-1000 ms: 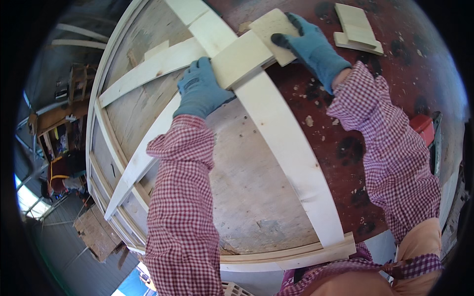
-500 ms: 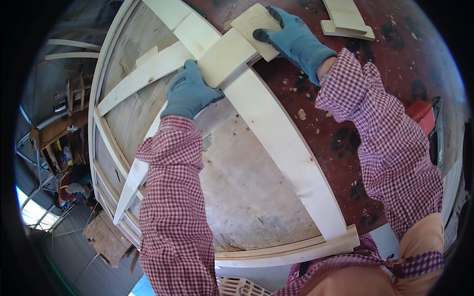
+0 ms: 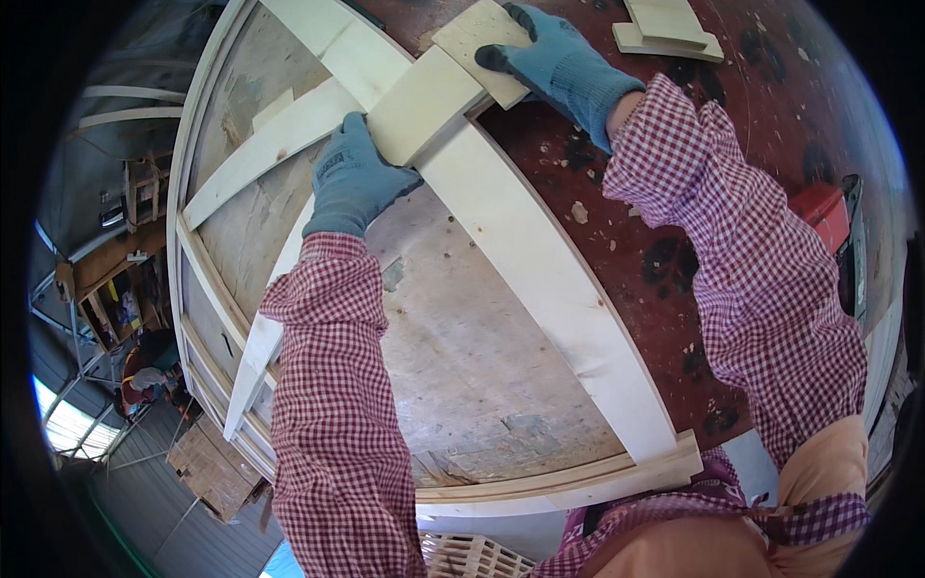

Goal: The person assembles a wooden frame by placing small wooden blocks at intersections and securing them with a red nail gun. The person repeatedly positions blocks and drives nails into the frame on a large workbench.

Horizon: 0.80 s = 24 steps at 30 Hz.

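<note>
A pale rectangular wood block (image 3: 426, 104) lies across a long light wooden strip (image 3: 520, 260) of a frame. My left hand (image 3: 355, 183), in a blue-grey glove, grips the block's near left end, thumb and forefinger on either side. Against the block's far right end sits a second small wood piece (image 3: 482, 48), flat and squarish. My right hand (image 3: 559, 63), gloved alike with dark fingertips, holds that piece at its right side between thumb and fingers. The underside of both pieces is hidden.
The wooden frame (image 3: 540, 491) rests on a worn dark red tabletop (image 3: 617, 231). Two stacked wood pieces (image 3: 667, 29) lie at the far right. A red and black tool (image 3: 824, 222) is beyond my right arm. At the left, another person (image 3: 149, 376) is near stacked boards (image 3: 217, 462).
The whole view has shifted slightly, so frame, hands and wood pieces appear a little further up and left. Both hands keep their hold, and the two pieces stay together.
</note>
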Tool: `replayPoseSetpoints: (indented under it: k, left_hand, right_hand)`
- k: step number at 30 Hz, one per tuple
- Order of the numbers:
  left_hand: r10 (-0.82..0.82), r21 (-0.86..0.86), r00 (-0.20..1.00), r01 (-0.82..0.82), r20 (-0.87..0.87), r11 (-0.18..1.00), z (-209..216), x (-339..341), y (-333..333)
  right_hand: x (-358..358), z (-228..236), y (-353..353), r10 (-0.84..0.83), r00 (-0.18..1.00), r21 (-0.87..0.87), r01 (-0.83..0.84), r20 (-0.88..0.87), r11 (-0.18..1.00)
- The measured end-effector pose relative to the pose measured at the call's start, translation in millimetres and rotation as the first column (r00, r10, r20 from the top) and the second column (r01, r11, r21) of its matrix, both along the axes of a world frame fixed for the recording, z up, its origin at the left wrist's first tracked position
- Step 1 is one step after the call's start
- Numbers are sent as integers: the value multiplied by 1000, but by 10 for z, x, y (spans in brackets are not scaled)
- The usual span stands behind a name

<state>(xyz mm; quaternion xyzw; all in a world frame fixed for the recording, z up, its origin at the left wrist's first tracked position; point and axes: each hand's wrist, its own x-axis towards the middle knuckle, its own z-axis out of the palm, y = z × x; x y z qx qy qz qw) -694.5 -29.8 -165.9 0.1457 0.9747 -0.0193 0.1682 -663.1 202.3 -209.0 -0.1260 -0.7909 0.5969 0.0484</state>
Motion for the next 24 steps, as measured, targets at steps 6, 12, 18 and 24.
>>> replayPoseSetpoints:
  k: [6,12,18,24]
  left_hand:
    - [-62,-73,995,56,-75,996,1,4,-24]
    - [-4,7,1000,4,-4,1000,30,13,-18]
    - [5,32,1000,-5,-4,999,29,31,-40]
    - [-15,-18,1000,15,25,1000,7,-24,-28]
  right_hand:
    - [-1,16,-3,-9,1000,-79,6,-30,997]
    - [33,62,2,2,998,-66,-6,-61,998]
    - [33,76,-18,-19,999,15,19,-45,1000]
    - [83,129,-22,-1,996,98,10,-90,995]
